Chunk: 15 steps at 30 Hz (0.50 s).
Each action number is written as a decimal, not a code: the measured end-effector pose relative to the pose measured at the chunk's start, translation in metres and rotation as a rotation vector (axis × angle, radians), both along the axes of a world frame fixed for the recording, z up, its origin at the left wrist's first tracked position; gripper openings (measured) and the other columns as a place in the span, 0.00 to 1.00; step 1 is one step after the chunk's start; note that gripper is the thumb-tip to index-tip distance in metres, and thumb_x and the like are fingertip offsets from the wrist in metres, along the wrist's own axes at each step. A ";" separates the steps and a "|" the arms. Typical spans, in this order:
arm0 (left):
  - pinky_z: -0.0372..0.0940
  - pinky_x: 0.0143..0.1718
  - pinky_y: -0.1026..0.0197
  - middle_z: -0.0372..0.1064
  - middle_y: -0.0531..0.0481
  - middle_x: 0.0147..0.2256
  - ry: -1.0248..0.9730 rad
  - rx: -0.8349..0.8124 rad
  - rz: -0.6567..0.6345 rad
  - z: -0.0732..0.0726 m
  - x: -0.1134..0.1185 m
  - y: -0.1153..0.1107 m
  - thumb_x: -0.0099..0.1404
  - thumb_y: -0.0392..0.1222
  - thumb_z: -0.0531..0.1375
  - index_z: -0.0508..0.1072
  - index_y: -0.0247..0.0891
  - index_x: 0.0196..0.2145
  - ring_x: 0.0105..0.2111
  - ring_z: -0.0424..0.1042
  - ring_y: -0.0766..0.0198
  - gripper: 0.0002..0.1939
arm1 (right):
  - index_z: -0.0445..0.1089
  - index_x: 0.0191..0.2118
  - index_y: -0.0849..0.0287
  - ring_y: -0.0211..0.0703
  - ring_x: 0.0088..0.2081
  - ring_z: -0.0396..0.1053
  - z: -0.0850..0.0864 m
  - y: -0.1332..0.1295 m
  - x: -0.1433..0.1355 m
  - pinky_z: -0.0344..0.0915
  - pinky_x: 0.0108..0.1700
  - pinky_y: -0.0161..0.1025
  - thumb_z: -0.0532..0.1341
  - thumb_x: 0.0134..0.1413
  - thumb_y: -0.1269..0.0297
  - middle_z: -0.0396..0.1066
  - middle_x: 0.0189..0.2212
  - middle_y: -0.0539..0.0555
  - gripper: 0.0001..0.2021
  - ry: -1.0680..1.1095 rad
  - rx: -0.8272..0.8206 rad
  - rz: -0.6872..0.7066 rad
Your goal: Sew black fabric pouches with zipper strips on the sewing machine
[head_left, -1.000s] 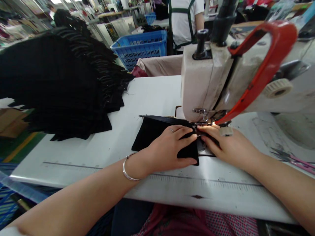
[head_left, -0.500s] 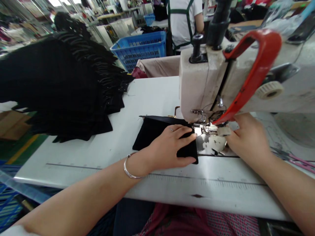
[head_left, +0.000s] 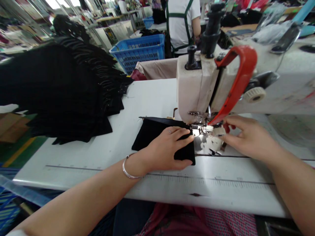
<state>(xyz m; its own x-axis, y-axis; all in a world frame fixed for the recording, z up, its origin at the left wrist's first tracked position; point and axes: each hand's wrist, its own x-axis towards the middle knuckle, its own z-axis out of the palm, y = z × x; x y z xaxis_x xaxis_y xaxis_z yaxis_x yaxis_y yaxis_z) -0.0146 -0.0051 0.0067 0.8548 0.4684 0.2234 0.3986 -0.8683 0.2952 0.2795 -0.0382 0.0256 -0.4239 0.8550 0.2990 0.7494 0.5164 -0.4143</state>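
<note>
Left hand (head_left: 164, 147): fingers spread, laid on black fabric piece (head_left: 147, 132), which lies on white table (head_left: 157, 93) at sewing machine (head_left: 189, 90). Right hand (head_left: 253, 137): fingers curled beside white knob (head_left: 218, 132); cannot tell whether pinching. Far left: black cloth stack (head_left: 56, 85).

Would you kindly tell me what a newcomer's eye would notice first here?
Probably the red curved part on the sewing machine, right of centre. Next, the large black fabric pile at the left of the white table. Near the middle, the left hand rests on black cloth.
</note>
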 end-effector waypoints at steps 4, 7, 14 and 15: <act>0.57 0.65 0.37 0.60 0.31 0.65 0.089 -0.032 -0.018 0.002 -0.002 0.002 0.58 0.67 0.66 0.62 0.33 0.66 0.65 0.59 0.39 0.48 | 0.71 0.53 0.49 0.49 0.50 0.73 0.009 -0.007 0.010 0.72 0.49 0.44 0.65 0.59 0.62 0.73 0.49 0.54 0.16 -0.026 -0.283 0.292; 0.56 0.67 0.38 0.59 0.32 0.65 0.061 -0.083 -0.005 0.003 -0.005 0.003 0.59 0.65 0.67 0.60 0.34 0.67 0.67 0.58 0.42 0.48 | 0.73 0.45 0.54 0.49 0.44 0.73 -0.006 -0.002 -0.003 0.71 0.45 0.44 0.63 0.61 0.65 0.74 0.43 0.55 0.07 -0.031 -0.126 0.122; 0.68 0.61 0.54 0.72 0.44 0.57 -0.224 -0.133 0.034 0.013 -0.010 -0.001 0.75 0.38 0.56 0.68 0.37 0.57 0.59 0.71 0.61 0.15 | 0.74 0.45 0.60 0.50 0.44 0.73 -0.020 -0.016 -0.039 0.71 0.44 0.46 0.59 0.66 0.65 0.75 0.43 0.59 0.08 -0.148 0.263 0.196; 0.70 0.60 0.56 0.74 0.44 0.55 -0.226 -0.087 0.047 0.014 -0.008 -0.004 0.75 0.36 0.54 0.68 0.36 0.57 0.57 0.73 0.62 0.14 | 0.73 0.49 0.60 0.50 0.47 0.72 -0.018 -0.021 -0.042 0.71 0.47 0.47 0.58 0.66 0.67 0.75 0.46 0.59 0.10 -0.116 0.222 0.293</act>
<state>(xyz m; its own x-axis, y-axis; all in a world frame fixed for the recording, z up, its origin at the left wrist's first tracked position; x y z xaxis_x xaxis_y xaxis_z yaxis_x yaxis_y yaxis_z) -0.0228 -0.0088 0.0208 0.7646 0.5323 0.3634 0.3537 -0.8178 0.4539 0.2379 -0.0595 0.0079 -0.6823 0.6125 0.3992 0.5923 0.7832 -0.1893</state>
